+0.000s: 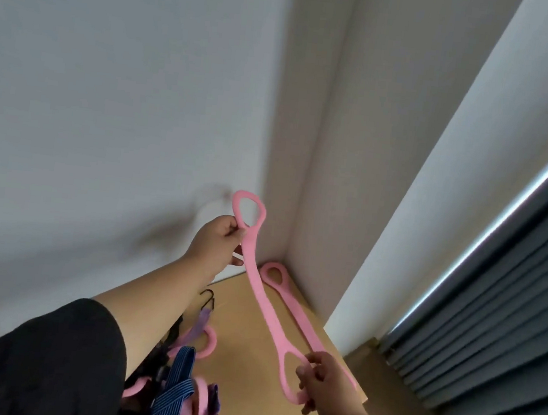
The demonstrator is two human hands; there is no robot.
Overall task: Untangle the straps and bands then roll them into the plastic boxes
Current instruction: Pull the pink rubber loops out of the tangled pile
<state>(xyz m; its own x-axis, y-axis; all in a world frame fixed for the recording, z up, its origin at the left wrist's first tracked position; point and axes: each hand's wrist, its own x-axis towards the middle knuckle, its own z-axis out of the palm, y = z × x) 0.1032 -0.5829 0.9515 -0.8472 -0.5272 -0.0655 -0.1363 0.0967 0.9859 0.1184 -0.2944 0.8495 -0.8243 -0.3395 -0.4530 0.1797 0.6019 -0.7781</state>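
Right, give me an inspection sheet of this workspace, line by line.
Surface: light wooden tabletop set into a wall corner.
Job's things: pink band held stretched in the air between both hands; second pink band lying flat by the corner; tangled pile of pink, blue striped and purple straps at the table's left.
Clutter: nothing seen.
Grippers: left hand pinches the band below its upper loop; right hand has fingers curled through the lower loop.
Cables: black hook on a purple cord end.
Surroundings: white walls; grey blinds at right. Plastic boxes not in view.
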